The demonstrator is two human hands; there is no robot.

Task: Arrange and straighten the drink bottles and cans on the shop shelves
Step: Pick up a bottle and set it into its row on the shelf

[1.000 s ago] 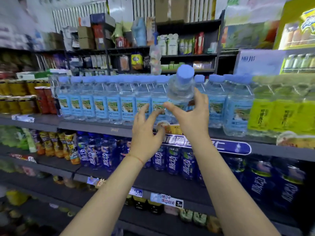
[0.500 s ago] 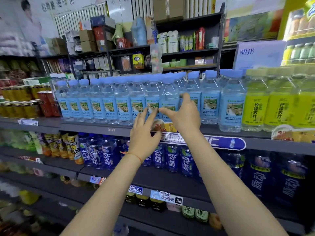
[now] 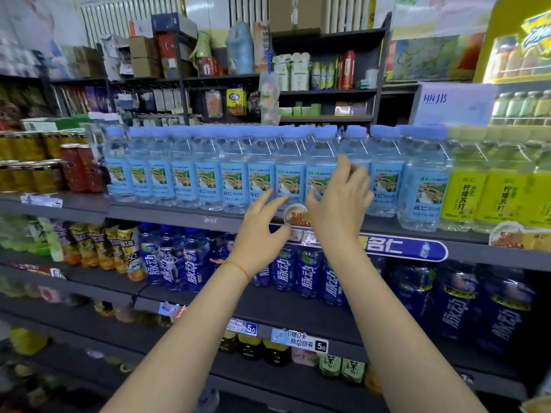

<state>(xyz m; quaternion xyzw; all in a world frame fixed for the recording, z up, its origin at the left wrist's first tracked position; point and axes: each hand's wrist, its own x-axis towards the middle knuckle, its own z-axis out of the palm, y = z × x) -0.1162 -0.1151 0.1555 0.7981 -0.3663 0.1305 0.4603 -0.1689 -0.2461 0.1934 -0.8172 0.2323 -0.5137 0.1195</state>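
Reaching at twelve o'clock, left hand and right hand hover with fingers spread, holding nothing, before water bottles on the shelf.

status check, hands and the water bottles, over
Left hand open, holding nothing. Right hand open, at the water bottles. Row upright on shelf. Nothing in the way.

Both hands raised at the row of water bottles on the grey shelf. Left hand fingers spread, apart from the bottles; right hand loosely curled against one bottle.
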